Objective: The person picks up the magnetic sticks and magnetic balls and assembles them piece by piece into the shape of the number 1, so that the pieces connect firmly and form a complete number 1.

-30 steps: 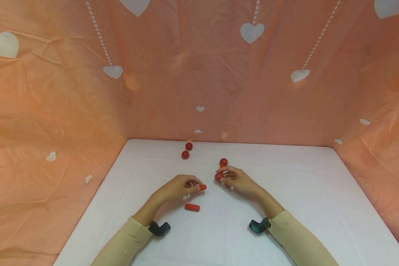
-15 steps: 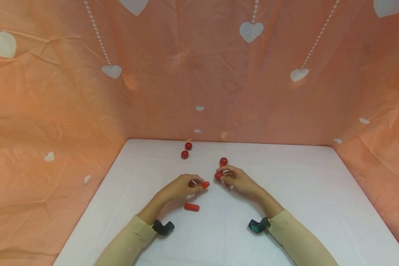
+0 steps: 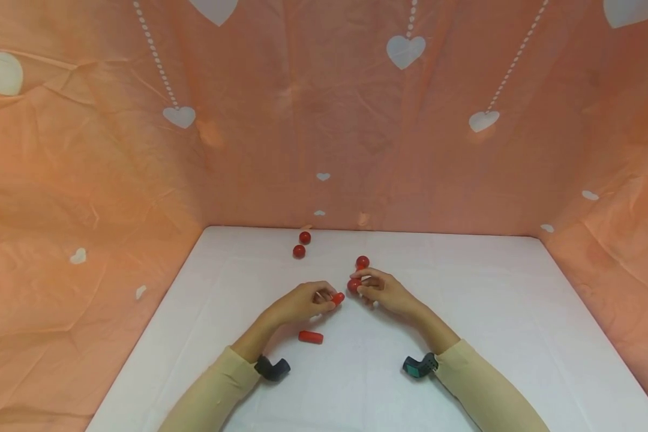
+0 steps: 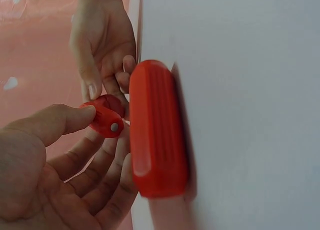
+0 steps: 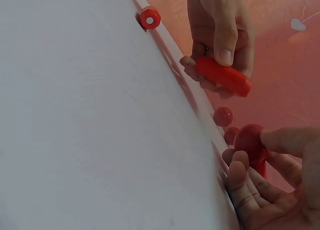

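Observation:
My left hand (image 3: 301, 303) pinches a short red grooved stick (image 3: 338, 298) between thumb and fingers. A silver dot shows on the end of this held stick (image 4: 106, 124) in the left wrist view. Just to the right, my right hand (image 3: 387, 294) grips a red ball (image 5: 250, 143) with thumb and fingertips. From that ball a second red stick (image 3: 360, 273) leads back to another red ball (image 3: 363, 261), partly covered by the fingers. The left hand's stick points at the gripped ball, with a small gap in the head view.
A loose red stick (image 3: 310, 337) lies on the white table (image 3: 464, 288), nearer me than the left hand. Two red balls (image 3: 299, 251) sit close together near the back edge. An orange cloth with white hearts (image 3: 281, 144) surrounds the table at the back and sides.
My left hand has moved right and slightly away from me, bringing its stick closer to the right hand's ball and tilting the stick's tip up. The right hand has hardly moved.

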A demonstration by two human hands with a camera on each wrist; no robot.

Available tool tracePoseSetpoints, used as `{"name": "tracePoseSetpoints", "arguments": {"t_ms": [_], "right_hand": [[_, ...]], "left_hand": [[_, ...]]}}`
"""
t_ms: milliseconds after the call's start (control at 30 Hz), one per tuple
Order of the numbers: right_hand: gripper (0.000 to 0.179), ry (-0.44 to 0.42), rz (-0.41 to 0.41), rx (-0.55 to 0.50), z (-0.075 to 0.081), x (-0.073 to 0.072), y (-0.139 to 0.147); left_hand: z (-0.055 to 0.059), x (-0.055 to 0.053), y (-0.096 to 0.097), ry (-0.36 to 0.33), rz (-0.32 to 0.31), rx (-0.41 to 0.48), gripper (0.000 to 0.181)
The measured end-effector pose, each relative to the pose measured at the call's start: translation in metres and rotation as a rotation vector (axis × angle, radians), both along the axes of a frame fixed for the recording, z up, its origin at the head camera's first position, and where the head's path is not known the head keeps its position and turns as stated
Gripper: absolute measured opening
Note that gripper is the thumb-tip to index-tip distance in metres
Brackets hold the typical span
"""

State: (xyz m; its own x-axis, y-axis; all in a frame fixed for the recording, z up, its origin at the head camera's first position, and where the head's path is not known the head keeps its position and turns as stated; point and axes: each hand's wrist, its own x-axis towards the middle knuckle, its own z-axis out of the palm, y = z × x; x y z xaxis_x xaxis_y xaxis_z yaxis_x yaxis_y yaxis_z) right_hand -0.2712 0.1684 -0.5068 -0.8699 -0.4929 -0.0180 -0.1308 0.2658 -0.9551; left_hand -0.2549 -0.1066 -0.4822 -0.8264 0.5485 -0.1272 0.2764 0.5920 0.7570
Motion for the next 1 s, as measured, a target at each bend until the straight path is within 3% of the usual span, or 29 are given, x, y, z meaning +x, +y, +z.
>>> {"name": "tracePoseSetpoints", "arguments": {"t_ms": [733, 1000], "right_hand": [[0.036, 0.001, 0.0, -0.022, -0.001, -0.001, 0.0], [0.036, 0.002, -0.003, -0.04, -0.001, 0.0, 0.0]], "left_hand": [[-0.003, -0.005, 0.017, -0.056, -0.027, -0.011, 0.023], [-0.005, -0.008, 0.022, -0.046, -0.036, -0.013, 0.026]]}}
